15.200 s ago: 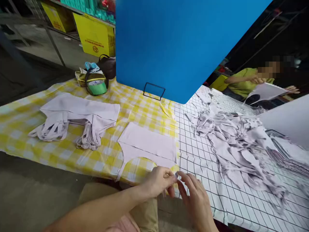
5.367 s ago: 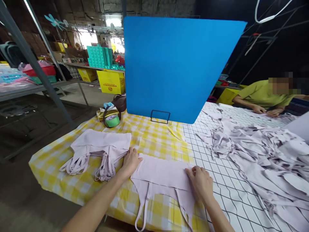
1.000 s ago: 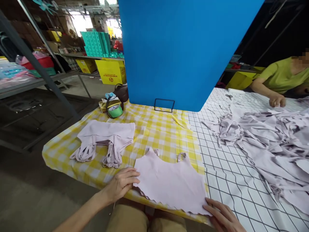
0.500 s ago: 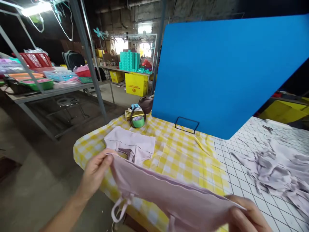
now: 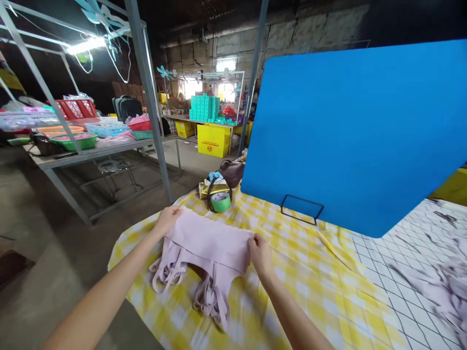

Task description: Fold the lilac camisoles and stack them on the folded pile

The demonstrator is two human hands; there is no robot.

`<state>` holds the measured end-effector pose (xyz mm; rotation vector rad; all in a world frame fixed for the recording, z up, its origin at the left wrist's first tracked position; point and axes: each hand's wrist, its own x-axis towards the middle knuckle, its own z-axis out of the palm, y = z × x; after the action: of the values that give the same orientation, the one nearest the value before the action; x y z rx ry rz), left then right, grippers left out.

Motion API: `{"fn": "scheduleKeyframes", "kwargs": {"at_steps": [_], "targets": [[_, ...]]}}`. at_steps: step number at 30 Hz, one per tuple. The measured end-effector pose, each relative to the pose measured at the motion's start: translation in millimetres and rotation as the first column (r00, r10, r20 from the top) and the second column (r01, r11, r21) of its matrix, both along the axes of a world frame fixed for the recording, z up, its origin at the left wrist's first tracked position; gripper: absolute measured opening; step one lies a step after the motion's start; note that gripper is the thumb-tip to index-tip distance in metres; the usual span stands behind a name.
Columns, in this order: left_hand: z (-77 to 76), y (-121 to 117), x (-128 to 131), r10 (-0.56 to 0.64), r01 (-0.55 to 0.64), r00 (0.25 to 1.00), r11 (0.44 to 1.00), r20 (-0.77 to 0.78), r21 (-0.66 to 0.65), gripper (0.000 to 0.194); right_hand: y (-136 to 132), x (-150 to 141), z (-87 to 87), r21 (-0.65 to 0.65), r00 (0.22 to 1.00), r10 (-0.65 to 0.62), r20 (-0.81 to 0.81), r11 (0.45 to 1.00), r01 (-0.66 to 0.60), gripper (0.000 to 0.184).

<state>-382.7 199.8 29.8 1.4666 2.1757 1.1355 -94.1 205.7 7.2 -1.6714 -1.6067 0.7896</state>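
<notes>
A pale lilac strappy top [image 5: 211, 238] is stretched flat at the far left part of the yellow checked cloth [image 5: 292, 287]. My left hand [image 5: 170, 218] pinches its far left corner, and my right hand [image 5: 260, 249] grips the far right corner. The wide band of the top lies away from me, while its thin straps [image 5: 213, 301] hang in loose loops on the near side. The similar lilac piece that lay at this spot is now covered by the top.
Beyond the top sit a roll of green tape [image 5: 221, 201], a gold packet [image 5: 214, 189] and a dark brown bag [image 5: 232, 172]. A large blue board [image 5: 350, 131] with a black wire stand [image 5: 302, 210] rises behind. More lilac fabric [image 5: 438, 291] lies heaped at right on the white gridded cloth [image 5: 383, 262].
Both hands have carried the lilac top away from me and left, from in front of my body down onto the other lilac piece. My view has shifted slightly left and up.
</notes>
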Motion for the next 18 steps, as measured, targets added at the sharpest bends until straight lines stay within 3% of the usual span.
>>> {"fn": "scheduleKeyframes", "kwargs": {"at_steps": [6,14,16,18], "targets": [[-19.4,27.3,0.7,-0.05,-0.004,0.971,0.974,-0.233,-0.227,0.025,25.0,-4.6,-17.7,-0.018,0.969,-0.005,0.246,1.0,0.01,0.024],[-19.7,25.0,7.9,-0.056,-0.116,0.887,0.934,-0.459,-0.338,0.029,24.9,-11.4,-21.4,-0.013,0.923,0.04,0.383,0.999,-0.037,0.028],[-16.5,21.1,11.6,-0.057,-0.147,0.832,0.937,-0.552,-0.318,0.034,17.5,-8.8,-18.0,0.017,0.918,0.041,0.394,0.999,-0.052,0.029],[-12.8,14.8,17.4,-0.064,-0.162,0.731,0.951,-0.679,-0.265,0.042,2.0,-4.0,-14.9,0.062,0.91,0.035,0.414,0.996,-0.067,0.033]]}}
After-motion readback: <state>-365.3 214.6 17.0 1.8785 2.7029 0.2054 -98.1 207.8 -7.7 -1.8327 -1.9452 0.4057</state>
